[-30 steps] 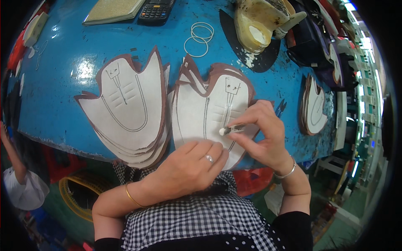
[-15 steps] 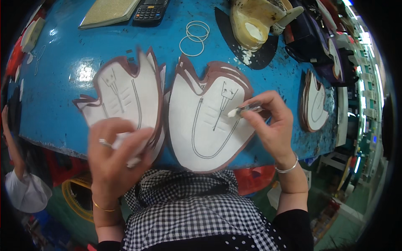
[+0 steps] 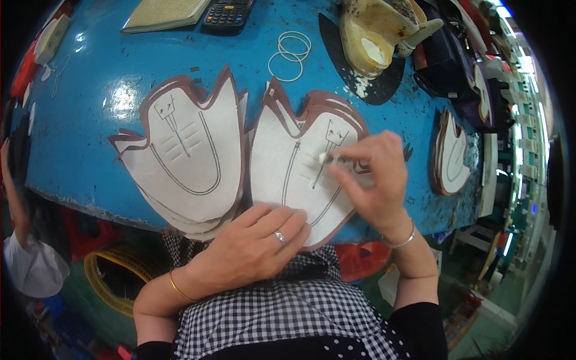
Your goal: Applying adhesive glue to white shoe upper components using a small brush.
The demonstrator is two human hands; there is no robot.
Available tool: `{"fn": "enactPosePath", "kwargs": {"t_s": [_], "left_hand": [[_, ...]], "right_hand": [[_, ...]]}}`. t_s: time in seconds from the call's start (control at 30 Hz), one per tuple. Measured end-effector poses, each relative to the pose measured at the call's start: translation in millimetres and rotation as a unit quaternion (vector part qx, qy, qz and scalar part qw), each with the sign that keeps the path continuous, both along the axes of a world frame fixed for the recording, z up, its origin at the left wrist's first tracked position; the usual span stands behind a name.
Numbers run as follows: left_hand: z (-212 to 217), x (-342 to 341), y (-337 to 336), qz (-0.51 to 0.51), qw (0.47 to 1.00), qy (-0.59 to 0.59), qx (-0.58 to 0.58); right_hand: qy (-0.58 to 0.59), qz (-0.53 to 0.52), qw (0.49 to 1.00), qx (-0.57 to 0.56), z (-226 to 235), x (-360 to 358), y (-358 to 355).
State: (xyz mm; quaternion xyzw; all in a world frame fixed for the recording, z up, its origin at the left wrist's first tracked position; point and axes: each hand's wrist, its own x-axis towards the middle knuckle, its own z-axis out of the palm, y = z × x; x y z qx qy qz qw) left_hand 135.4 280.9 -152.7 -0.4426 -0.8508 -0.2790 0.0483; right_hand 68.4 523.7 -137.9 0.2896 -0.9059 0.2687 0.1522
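Observation:
A stack of cut pieces (image 3: 270, 174), white-faced with brown edges and dark stitched lines, lies before me at the table's front edge. On its lower part my left hand (image 3: 258, 243) rests flat, fingers stretched out. My right hand (image 3: 375, 180) is over the stack's right side, thumb and forefinger pinched on a small dark tool with a white tip (image 3: 324, 158). Its tip is by the stitched line; motion blur and the fingers hide the tool's exact kind. A matching stack of pieces (image 3: 180, 150) lies just to the left, touched by neither hand.
White rings (image 3: 285, 66), a calculator-like keypad device (image 3: 227, 16) and a notebook (image 3: 162, 15) lie farther back on the blue table (image 3: 78, 120). A stained yellowish container (image 3: 372, 51) stands on a dark sheet. Another stack (image 3: 450, 153) is at right. A person (image 3: 33, 267) is at far left.
My left hand has moved right, from above the left stack onto the right stack's lower part, and now lies flat. My right hand has shifted slightly left with the small tool.

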Motion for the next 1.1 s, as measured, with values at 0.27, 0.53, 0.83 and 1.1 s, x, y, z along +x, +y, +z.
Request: {"fn": "enactPosePath", "kwargs": {"t_s": [0.27,0.53,0.83,1.1], "left_hand": [[0,-9,15,0.04,0.999,0.015,0.029],[46,-4,-35,0.147,0.969,0.149,0.132],[4,-10,-53,0.177,0.983,-0.014,0.038],[-21,-1,8,0.029,0.998,-0.02,0.048]], "right_hand": [[-0.11,-0.039,0.987,-0.113,15,-5,14],[-0.048,-0.185,0.965,-0.18,-12,-156,75],[0.041,-0.159,0.986,0.016,-12,-162,83],[-0.232,-0.105,0.938,-0.235,15,-67,40]]}}
